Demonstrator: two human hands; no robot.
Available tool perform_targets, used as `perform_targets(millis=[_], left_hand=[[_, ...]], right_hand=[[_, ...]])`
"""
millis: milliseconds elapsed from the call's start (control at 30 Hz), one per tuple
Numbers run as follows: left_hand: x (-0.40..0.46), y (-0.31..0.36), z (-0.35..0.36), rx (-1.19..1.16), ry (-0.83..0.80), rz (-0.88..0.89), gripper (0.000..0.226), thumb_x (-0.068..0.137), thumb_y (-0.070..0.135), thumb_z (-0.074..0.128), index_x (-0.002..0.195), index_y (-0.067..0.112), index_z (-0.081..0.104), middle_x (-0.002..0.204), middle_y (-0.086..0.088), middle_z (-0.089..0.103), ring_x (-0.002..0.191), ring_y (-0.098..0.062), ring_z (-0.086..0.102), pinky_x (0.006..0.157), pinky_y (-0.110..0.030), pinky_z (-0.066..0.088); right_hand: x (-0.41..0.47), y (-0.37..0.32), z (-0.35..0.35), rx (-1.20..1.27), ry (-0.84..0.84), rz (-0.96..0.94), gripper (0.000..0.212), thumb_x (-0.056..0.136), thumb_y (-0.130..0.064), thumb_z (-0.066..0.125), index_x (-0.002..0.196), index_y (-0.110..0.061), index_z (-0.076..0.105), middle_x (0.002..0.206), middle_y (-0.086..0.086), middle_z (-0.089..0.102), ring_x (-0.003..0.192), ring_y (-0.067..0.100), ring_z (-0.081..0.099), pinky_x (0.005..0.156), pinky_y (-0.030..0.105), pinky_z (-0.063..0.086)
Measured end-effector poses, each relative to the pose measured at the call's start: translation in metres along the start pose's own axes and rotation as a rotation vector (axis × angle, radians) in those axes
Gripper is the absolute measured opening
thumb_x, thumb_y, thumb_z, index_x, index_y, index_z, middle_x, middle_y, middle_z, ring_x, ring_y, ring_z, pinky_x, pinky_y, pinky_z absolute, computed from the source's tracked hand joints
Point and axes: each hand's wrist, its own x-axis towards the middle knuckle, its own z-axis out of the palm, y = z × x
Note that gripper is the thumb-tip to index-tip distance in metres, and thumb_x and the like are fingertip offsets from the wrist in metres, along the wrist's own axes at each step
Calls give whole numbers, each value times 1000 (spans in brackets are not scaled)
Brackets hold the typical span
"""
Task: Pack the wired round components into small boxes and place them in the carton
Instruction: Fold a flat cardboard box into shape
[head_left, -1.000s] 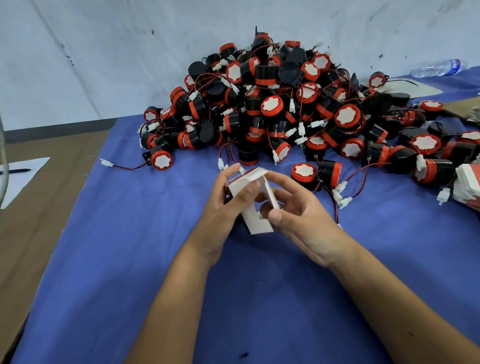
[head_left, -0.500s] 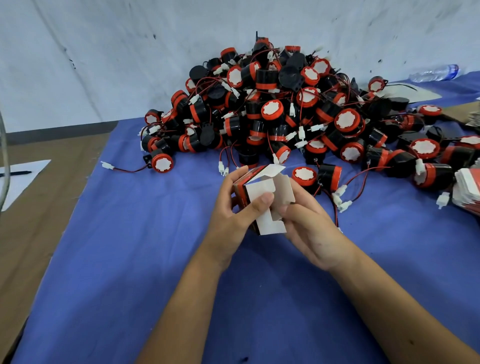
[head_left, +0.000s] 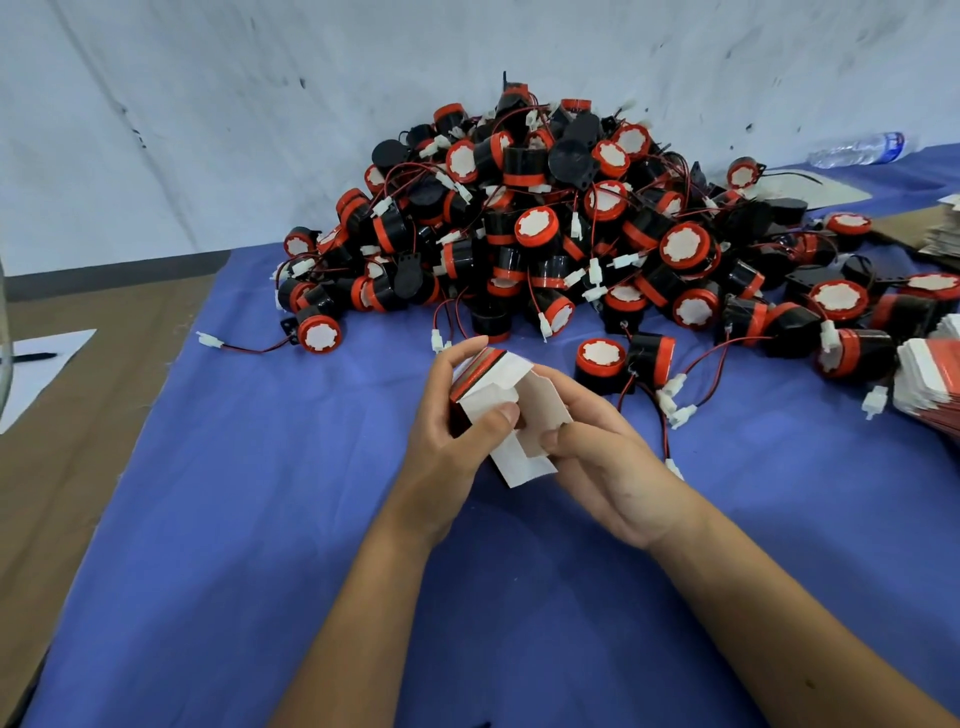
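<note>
- The blue cloth (head_left: 260, 519) covers the table in front of you, with bare brown surface to its left.
- The pile (head_left: 545, 234) of black-and-red wired components sits at the far middle of the cloth, spreading right.
- A stack of flat boxes (head_left: 930, 384) lies at the right edge, near the pile.
- Your left hand (head_left: 452, 441) grips the box (head_left: 498, 410), thumb pressed on its white flap.
- Your right hand (head_left: 608, 457) holds the same box from the right, fingers curled round it, thumb on the lower flap.
- The box is near the pile, above the cloth, its flaps still unfolded.
</note>
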Motion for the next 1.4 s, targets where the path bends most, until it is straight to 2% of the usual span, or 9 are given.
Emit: perform_targets(millis=[167, 300, 367, 500, 633, 867, 1067, 1167, 1400], left_hand=[[1, 2, 1, -18, 7, 26, 60, 83, 37, 72, 139, 31, 53, 127, -14, 66, 116, -37, 65, 93, -43, 59], [2, 0, 1, 25, -217, -19, 79, 84, 38, 76, 153, 39, 37, 142, 10, 60, 130, -15, 60, 100, -32, 54], [2, -1, 2, 35, -276, -38, 79, 86, 35, 77, 154, 43, 36, 146, 13, 57, 134, -14, 57, 104, -31, 52], [2, -3, 6, 21, -99, 17, 69, 86, 25, 76, 148, 34, 46, 136, 5, 64, 124, -16, 63, 95, -35, 56], [1, -6, 3, 31, -45, 41, 66, 87, 14, 71, 147, 29, 46, 129, 3, 66, 117, -17, 65, 89, -33, 57], [-1, -3, 5, 54, -73, 68, 68, 85, 5, 57, 145, 33, 44, 113, 5, 65, 100, -13, 63, 83, -32, 57], [-4, 4, 7, 62, -89, 98, 72, 81, 2, 55, 145, 32, 42, 111, 7, 65, 97, -12, 65, 79, -30, 58], [-4, 7, 4, 53, -90, 123, 76, 79, -2, 53, 146, 34, 40, 115, 5, 66, 100, -16, 70, 78, -29, 60], [-3, 4, 8, 27, -151, 73, 85, 79, 1, 49, 153, 37, 30, 126, 10, 63, 105, -11, 66, 80, -30, 58]], right_hand=[[0, -1, 0, -46, 65, -24, 47, 96, -7, 47, 142, -5, 55, 134, 21, 64, 121, 34, 61, 104, 46, 49], [1, 0, -3, -38, 283, 3, 31, 108, -16, 46, 129, -11, 67, 128, 24, 67, 125, 46, 60, 109, 64, 44], [1, 0, -5, -66, 305, 23, 31, 106, -14, 46, 128, -10, 67, 126, 24, 67, 124, 46, 60, 110, 67, 41], [2, 3, -1, -34, 189, 4, 44, 90, -12, 46, 128, -4, 66, 128, 30, 63, 120, 40, 58, 110, 61, 42], [1, 3, -4, -2, -16, 12, 54, 83, 3, 40, 125, -10, 70, 120, 14, 69, 114, 25, 65, 94, 34, 54], [1, -2, -5, -41, -162, 8, 67, 82, 14, 33, 141, -8, 55, 122, 12, 64, 117, 26, 60, 101, 40, 50], [-2, -3, -3, -128, -46, -20, 69, 80, 13, 44, 143, -11, 54, 132, 12, 64, 125, 29, 59, 103, 46, 51], [0, -1, -5, -189, 21, -55, 70, 79, 10, 49, 146, -9, 51, 139, 17, 61, 134, 36, 54, 108, 61, 47], [2, 11, -1, -242, 157, -182, 52, 90, -2, 44, 137, -14, 60, 128, 9, 68, 122, 29, 63, 99, 47, 54]])
